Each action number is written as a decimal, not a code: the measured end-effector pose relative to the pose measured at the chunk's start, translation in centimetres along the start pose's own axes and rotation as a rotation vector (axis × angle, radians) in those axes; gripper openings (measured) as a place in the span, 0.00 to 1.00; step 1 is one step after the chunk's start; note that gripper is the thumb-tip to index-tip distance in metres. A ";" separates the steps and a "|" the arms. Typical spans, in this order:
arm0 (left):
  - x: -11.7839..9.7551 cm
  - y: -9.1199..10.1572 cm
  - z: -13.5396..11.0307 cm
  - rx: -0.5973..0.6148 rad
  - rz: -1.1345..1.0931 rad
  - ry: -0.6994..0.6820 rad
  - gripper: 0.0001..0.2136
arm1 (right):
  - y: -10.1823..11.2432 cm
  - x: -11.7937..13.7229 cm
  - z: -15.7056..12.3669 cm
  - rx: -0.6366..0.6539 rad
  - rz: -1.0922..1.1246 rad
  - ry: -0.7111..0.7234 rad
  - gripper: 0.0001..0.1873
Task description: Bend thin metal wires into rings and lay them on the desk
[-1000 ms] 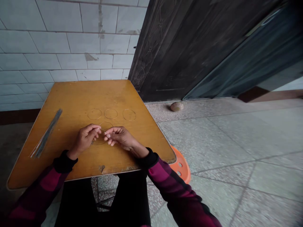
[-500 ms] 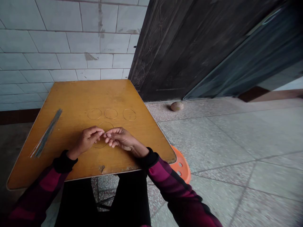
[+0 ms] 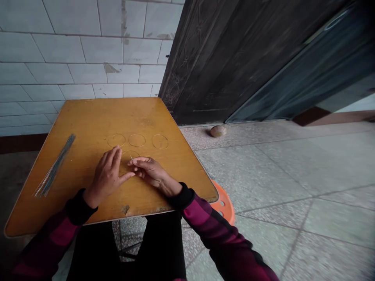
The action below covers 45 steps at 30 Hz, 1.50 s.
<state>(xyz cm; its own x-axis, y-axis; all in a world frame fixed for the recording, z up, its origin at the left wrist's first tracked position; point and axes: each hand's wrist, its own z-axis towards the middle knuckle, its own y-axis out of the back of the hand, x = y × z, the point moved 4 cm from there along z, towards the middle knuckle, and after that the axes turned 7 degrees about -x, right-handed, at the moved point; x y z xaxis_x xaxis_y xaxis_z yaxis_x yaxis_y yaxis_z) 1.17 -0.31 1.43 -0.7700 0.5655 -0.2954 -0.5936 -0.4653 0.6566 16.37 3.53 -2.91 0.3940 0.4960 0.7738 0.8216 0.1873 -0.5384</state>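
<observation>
My right hand (image 3: pixel 149 171) pinches a thin wire ring (image 3: pixel 131 151) between thumb and fingertips, with a short wire end standing up at the pinch. Just left of it, my left hand (image 3: pixel 106 173) is open, its fingers stretched and thumb spread toward the right hand. The lower part of the held ring is hidden by the hands. Beyond them, three more wire rings lie in a row on the wooden table (image 3: pixel 96 117): a left ring (image 3: pixel 116 134), a middle ring (image 3: pixel 137 134) and a right ring (image 3: pixel 159 135).
A bundle of straight wires (image 3: pixel 57 166) lies along the table's left side. An orange plastic stool (image 3: pixel 227 205) shows past the right table edge. A rounded stone (image 3: pixel 218 131) rests on the floor by the dark door (image 3: pixel 205 86). A white tiled wall (image 3: pixel 79 50) stands behind the table.
My left hand has let go of the wire at the pinch and opened, its fingers spreading up and left. My right hand stays nearly in place with the ring.
</observation>
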 end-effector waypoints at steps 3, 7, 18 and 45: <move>0.6 -0.6 -0.5 0.004 0.006 0.031 0.38 | -0.2 -0.2 0.0 -0.011 0.018 0.017 0.12; 1.1 -1.2 -0.8 0.024 -0.019 0.056 0.37 | -0.5 -0.5 -0.1 0.022 0.038 -0.024 0.11; 0.7 -1.0 -0.6 0.026 -0.102 0.046 0.29 | -0.5 -1.1 0.1 0.184 0.071 -0.173 0.11; 0.5 -1.6 -0.8 0.053 -0.175 0.036 0.25 | -0.5 -1.3 0.2 0.219 0.084 -0.195 0.10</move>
<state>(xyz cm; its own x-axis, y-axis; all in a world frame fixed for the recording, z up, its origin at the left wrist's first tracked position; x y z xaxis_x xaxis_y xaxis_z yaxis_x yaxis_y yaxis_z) 1.55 0.19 -0.37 -0.6647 0.6093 -0.4323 -0.7067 -0.3250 0.6285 15.41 2.93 -3.75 0.3527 0.6673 0.6560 0.6724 0.3068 -0.6736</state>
